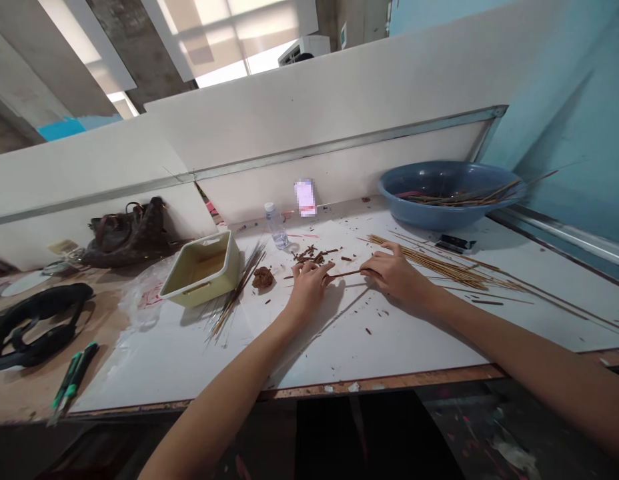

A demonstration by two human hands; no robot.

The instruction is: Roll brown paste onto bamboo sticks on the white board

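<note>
Both hands rest on the white-covered counter (389, 347); the right hand (397, 277) has its fingers (374, 265) closed on a thin brown stick (347, 273); the left hand (309, 290) curls at the stick's other end, grip unclear; loose sticks (439, 267) lie just beside the right hand, brown shavings (309, 255) just beyond the left.

A blurred upright rectangle (305, 197) against the white panel (369, 170) cannot be made out, and the dark brown chips (307, 255) near the left hand (309, 288) are too small to identify. The right hand (394, 275) hides one end of the thin stick (347, 273), and the black strap (64, 295) runs off the left edge
</note>
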